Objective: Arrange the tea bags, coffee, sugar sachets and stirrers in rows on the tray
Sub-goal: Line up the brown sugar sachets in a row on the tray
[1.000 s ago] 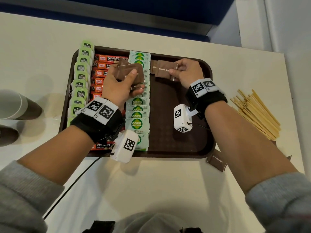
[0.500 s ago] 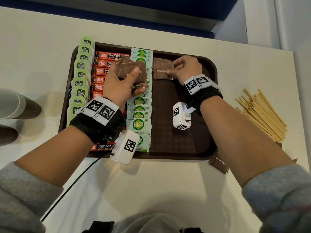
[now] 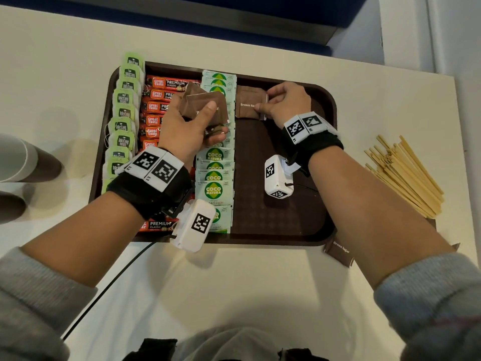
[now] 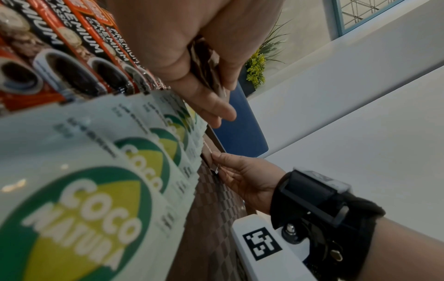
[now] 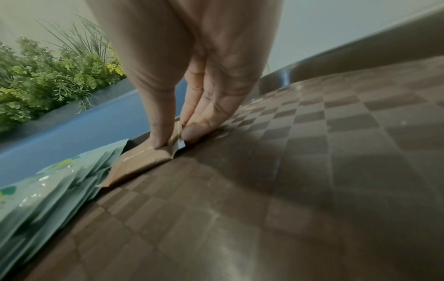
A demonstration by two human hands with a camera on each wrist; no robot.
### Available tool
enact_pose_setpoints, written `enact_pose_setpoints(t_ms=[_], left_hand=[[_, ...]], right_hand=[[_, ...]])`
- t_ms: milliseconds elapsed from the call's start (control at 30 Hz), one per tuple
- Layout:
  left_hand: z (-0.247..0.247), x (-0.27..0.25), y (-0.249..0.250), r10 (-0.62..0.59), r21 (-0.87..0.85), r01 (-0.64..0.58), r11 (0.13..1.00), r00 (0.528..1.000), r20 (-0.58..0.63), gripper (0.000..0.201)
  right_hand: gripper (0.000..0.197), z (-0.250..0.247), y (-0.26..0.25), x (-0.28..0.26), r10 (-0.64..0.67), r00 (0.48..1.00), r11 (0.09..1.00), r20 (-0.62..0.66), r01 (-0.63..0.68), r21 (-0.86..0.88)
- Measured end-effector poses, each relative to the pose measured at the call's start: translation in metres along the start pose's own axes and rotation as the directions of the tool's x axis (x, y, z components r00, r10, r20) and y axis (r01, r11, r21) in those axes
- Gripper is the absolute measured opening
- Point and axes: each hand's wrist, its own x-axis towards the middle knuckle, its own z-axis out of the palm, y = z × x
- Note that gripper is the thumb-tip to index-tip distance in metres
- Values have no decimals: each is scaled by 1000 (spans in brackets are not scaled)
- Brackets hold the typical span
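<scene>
On the brown tray lie rows of green tea bags, red coffee sticks and pale green Coco Natura sugar sachets. My left hand holds a fan of brown sugar sachets above the rows; the same sachets show between thumb and fingers in the left wrist view. My right hand pinches the right edge of a brown sugar sachet lying at the tray's far end beside the green sachets. The pinched sachet rests on the tray floor.
Wooden stirrers lie in a pile on the table right of the tray. One brown sugar sachet lies on the table off the tray's near right corner. Two paper cups stand at the left edge.
My right hand has brought its brown sachet down onto the tray floor next to the green sachets. My left hand stays in place with its sachets.
</scene>
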Motion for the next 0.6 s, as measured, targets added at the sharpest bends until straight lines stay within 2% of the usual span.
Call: enact_pose_setpoints(t_ms=[267, 467, 600], left_hand=[[1, -2, -1, -6, 6, 6, 1000, 1000, -7, 19], [4, -9, -1, -12, 23, 11, 1000, 999, 31, 19], [6, -15, -1, -11, 74, 7, 997, 999, 48, 21]], right_hand=[[37, -4, 2, -6, -22, 999, 1000, -28, 21, -14], [22, -9, -2, -22, -109, 994, 994, -1, 109, 5], [22, -10, -12, -41, -193, 974, 967, 120, 168, 192]])
